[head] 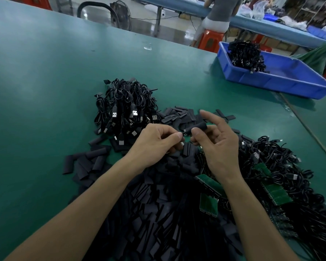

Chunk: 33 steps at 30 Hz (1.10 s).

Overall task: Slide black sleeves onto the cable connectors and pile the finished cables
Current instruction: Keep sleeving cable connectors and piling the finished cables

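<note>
No text, label, brand or number can be read. The metal plugs (134, 113) at 11 o'clock and the green boards (276, 193) at 5 o'clock are too small and blurred for any print to show.

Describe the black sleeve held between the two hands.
The sleeve is a short, matte black tube that looks soft. It lies nearly level, right end higher, above the heap of loose sleeves. The right hand pinches it. A metal connector, pinched by the left hand, sits at its left mouth.
</note>
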Available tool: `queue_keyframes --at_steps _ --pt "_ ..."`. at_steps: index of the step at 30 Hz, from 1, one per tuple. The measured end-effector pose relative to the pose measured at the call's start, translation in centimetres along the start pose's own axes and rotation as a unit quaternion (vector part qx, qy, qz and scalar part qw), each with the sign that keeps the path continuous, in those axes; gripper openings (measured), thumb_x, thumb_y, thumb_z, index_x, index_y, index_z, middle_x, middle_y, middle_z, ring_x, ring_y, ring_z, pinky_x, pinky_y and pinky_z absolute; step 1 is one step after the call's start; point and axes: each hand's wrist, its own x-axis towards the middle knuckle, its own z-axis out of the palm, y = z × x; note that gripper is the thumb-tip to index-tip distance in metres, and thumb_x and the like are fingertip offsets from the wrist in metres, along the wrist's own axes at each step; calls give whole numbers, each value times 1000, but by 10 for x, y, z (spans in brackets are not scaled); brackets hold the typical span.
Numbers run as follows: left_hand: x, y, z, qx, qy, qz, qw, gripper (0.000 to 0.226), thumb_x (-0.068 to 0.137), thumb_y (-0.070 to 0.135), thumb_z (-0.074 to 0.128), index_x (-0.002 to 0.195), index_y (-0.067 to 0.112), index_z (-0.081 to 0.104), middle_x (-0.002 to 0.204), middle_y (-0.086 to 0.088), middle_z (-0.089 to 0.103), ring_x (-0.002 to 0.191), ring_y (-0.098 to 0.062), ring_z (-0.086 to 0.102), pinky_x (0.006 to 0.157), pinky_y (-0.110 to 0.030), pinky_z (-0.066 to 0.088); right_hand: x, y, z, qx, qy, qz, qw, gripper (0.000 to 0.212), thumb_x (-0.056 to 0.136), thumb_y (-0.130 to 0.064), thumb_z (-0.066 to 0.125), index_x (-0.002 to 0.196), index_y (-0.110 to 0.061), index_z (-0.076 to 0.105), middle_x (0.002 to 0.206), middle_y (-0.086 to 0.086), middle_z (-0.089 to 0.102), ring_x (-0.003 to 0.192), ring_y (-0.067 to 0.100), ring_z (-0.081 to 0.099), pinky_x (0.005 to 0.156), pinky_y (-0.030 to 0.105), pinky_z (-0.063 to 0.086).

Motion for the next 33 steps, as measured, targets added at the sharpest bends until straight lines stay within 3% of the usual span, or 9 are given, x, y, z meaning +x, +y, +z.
queue_keyframes --at_steps 3,8,20,24,28,30,33 --pt "1 1 -3 -40 14 -7 999 17 95 17 68 79 16 75 70 0 74 58 -5 62 57 -14 49 1 3 -4 -32 -44 20 998 29 84 -9 77 102 -30 69 86 -7 74 73 15 72 70 25 57" --pt "1 2 -4 -50 11 -16 999 16 92 14 70 77 14 75 68 -3 74 57 -8 62 58 -16 51 -1 5 -6 -12 -46 32 998 16 78 -25 77 93 -26 71 77 -2 75 66 18 73 64 22 57" --pt "-1 4 -3 -35 -24 -1 999 16 91 12 70 77 13 74 68 -3 74 56 -8 63 56 -16 50 -4 4 -4 16 -46 32 998 16 77 -22 77 92 -22 73 78 -1 76 65 19 73 63 23 58" --pt "0 2 -2 -37 -13 -6 999 17 91 16 71 75 15 75 69 -3 74 57 -9 63 58 -20 51 -6 3 -2 3 -15 26 1000 24 79 -22 79 101 -27 70 79 0 76 67 19 73 63 26 59" --pt "0 0 1 -49 9 -5 999 18 93 16 70 75 14 75 70 -5 74 56 -10 63 55 -18 51 -2 1 -3 9 72 42 997 25 80 -15 81 100 -25 69 78 2 76 69 19 74 63 25 58" --pt "0 -1 3 -52 16 -2 998 17 93 16 70 77 13 75 71 -6 75 57 -10 65 55 -17 51 -1 1 -2 11 83 43 996 20 82 -11 79 97 -23 72 81 -2 77 72 17 75 65 22 58" --pt "-1 -1 6 -50 26 11 998 15 94 16 69 81 13 75 73 -6 75 59 -10 66 56 -18 51 -2 -2 4 13 78 47 996 24 83 -12 78 103 -25 72 85 -3 78 78 18 76 72 29 61"
